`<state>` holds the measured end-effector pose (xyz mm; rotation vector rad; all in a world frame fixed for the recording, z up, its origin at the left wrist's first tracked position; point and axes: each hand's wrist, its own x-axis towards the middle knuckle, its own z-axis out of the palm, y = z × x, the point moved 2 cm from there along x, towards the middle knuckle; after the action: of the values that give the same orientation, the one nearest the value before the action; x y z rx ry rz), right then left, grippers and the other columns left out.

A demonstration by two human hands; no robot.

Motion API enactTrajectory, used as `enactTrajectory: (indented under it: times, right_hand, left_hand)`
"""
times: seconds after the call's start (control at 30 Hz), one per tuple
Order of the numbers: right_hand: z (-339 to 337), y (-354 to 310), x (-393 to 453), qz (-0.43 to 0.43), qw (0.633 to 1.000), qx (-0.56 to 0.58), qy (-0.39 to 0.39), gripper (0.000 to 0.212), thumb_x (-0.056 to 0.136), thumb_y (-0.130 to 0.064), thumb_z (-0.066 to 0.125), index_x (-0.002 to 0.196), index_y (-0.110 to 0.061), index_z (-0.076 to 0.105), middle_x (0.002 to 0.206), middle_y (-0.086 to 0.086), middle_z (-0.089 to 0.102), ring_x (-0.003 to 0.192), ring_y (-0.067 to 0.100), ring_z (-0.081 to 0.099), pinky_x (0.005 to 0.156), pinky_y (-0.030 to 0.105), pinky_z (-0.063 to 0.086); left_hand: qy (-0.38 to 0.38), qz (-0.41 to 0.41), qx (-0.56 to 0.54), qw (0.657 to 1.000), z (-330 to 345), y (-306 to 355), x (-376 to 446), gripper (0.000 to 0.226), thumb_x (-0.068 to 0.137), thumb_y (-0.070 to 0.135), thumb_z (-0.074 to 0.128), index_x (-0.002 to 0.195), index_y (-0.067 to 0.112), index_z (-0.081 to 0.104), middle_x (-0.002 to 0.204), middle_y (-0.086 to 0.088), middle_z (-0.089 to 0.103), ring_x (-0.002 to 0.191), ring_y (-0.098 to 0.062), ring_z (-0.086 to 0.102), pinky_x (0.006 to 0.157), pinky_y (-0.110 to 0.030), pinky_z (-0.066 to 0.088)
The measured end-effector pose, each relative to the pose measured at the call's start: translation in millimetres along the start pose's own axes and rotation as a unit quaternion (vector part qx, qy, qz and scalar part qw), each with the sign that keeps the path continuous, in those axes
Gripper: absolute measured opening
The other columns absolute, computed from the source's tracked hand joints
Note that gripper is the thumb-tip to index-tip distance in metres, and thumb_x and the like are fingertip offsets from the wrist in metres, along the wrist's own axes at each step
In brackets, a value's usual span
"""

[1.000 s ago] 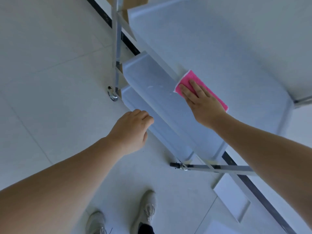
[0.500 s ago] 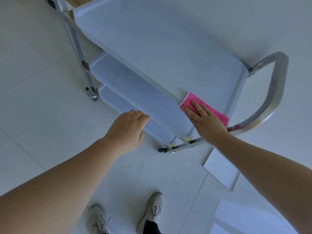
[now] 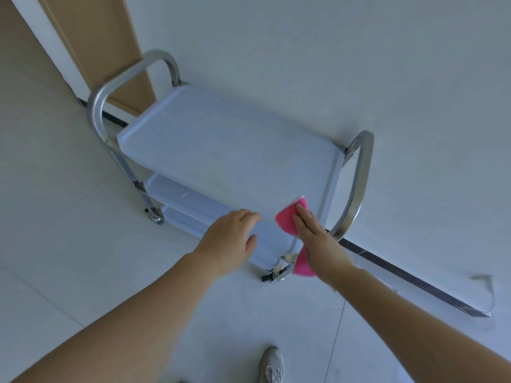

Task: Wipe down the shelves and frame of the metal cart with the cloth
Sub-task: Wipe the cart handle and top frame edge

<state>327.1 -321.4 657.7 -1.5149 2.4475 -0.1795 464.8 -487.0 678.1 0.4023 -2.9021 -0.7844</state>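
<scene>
A three-shelf metal cart [image 3: 221,150] stands against the white wall, with a curved steel handle at each end. A pink cloth [image 3: 287,219] lies on the near right corner of the top shelf and hangs over its front edge. My right hand [image 3: 315,236] presses flat on the cloth with straight fingers. My left hand [image 3: 229,239] hovers over the front edge of the top shelf just left of the cloth, fingers loosely bent, holding nothing. The two lower shelves [image 3: 177,197] show below at the left.
A wooden door frame [image 3: 105,51] stands behind the cart's left handle [image 3: 95,111]. A dark baseboard strip [image 3: 409,277] runs along the wall to the right. Castor wheels [image 3: 154,217] sit on the pale tiled floor. My shoe [image 3: 272,366] is at the bottom.
The view has pulled back, and the whole cart now shows. My right hand has slid the cloth toward the near right corner, where it now drapes over the edge. My left hand has come closer to it.
</scene>
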Motion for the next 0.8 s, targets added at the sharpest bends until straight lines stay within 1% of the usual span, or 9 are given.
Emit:
enactTrajectory:
  times: [0.1,0.17,0.27,0.4,0.47,0.57,0.63,0.73,0.8]
  right_hand:
    - [-33.0,-14.7,-20.7,-0.037,0.997,0.037,0.057,0.079,0.084,0.006,0.053,0.147,-0.012,0.008,0.152,-0.008,-0.013,0.141,0.014,0.002,0.105,0.027,0.033]
    - [-53.9,-22.2,-32.2,-0.064,0.992,0.053,0.091,0.081,0.081,0.007,0.057,0.146,-0.009,0.011,0.155,-0.001,-0.004,0.142,0.018,0.008,0.100,0.028,0.038]
    - [-81.2,-25.6,-43.4,-0.092,0.986,0.058,0.123,0.075,0.085,-0.001,0.062,0.146,-0.004,0.019,0.156,0.007,0.008,0.142,0.024,0.017,0.102,0.027,0.035]
    - [-92.9,-8.7,-53.4,-0.072,0.983,0.044,0.164,0.067,0.092,-0.006,0.055,0.146,-0.006,0.016,0.155,0.008,0.006,0.144,0.023,0.012,0.114,0.031,0.023]
    - [-90.9,8.1,-58.3,-0.033,0.981,0.065,0.181,0.067,0.092,-0.002,0.051,0.146,-0.012,0.012,0.155,0.004,0.000,0.144,0.018,0.007,0.116,0.026,0.015]
    - [-85.2,34.7,-64.2,0.036,0.976,0.083,0.199,0.082,0.076,0.014,0.062,0.145,0.000,0.020,0.157,0.014,0.010,0.141,0.026,0.023,0.105,0.015,0.029]
    - [-72.1,49.7,-59.7,0.071,0.972,0.094,0.205,0.085,0.073,0.018,0.057,0.146,0.000,0.017,0.157,0.011,0.008,0.142,0.024,0.020,0.102,0.014,0.033]
    - [-46.1,73.3,-29.0,0.134,0.971,0.100,0.171,0.091,0.078,0.014,0.047,0.146,-0.013,-0.007,0.154,-0.004,-0.021,0.145,0.020,0.005,0.091,0.020,0.046]
    - [-34.9,87.5,-13.2,0.170,0.974,0.072,0.132,0.099,0.081,0.004,0.054,0.140,-0.020,-0.022,0.146,-0.011,-0.038,0.143,0.015,-0.013,0.093,0.021,0.045]
  left_hand:
    - [-0.008,-0.052,-0.080,0.995,-20.9,38.5,17.9,0.047,0.094,0.028,0.046,0.138,0.014,0.035,0.139,-0.004,0.047,0.125,-0.020,0.045,0.101,-0.031,0.036]
    - [-0.019,-0.075,-0.149,0.986,-31.4,60.2,31.2,0.042,0.095,0.033,0.045,0.135,0.022,0.038,0.130,0.001,0.054,0.118,-0.015,0.051,0.095,-0.024,0.041]
    - [-0.024,-0.075,-0.226,0.971,-42.7,84.5,49.0,0.018,0.093,0.032,0.047,0.105,0.043,0.053,0.095,0.019,0.063,0.089,0.002,0.060,0.070,-0.005,0.042]
    - [-0.011,-0.054,-0.231,0.971,-45.8,109.9,76.5,0.021,0.089,0.029,0.053,0.079,0.047,0.052,0.075,0.018,0.060,0.068,0.005,0.056,0.059,-0.006,0.040]
    - [-0.042,-0.023,-0.232,0.972,-37.4,124.3,97.1,0.015,0.088,0.029,0.053,0.083,0.043,0.052,0.077,0.017,0.060,0.069,0.006,0.055,0.059,-0.007,0.040]
    - [-0.085,0.041,-0.226,0.969,-24.4,141.7,130.7,0.013,0.089,0.028,0.053,0.100,0.034,0.055,0.087,0.017,0.059,0.077,0.005,0.055,0.066,-0.007,0.040]
    - [-0.094,0.078,-0.202,0.972,-20.7,141.2,145.7,0.026,0.090,0.025,0.054,0.116,0.027,0.051,0.101,0.010,0.058,0.088,-0.003,0.056,0.078,-0.012,0.043]
    - [-0.100,0.098,-0.121,0.983,-23.6,114.7,157.3,0.035,0.092,0.024,0.051,0.127,0.017,0.047,0.120,-0.001,0.052,0.102,-0.016,0.055,0.090,-0.030,0.045]
    - [-0.142,0.125,-0.062,0.980,-26.5,95.7,154.6,0.031,0.093,0.023,0.047,0.124,0.018,0.050,0.125,0.001,0.049,0.107,-0.017,0.053,0.091,-0.031,0.043]
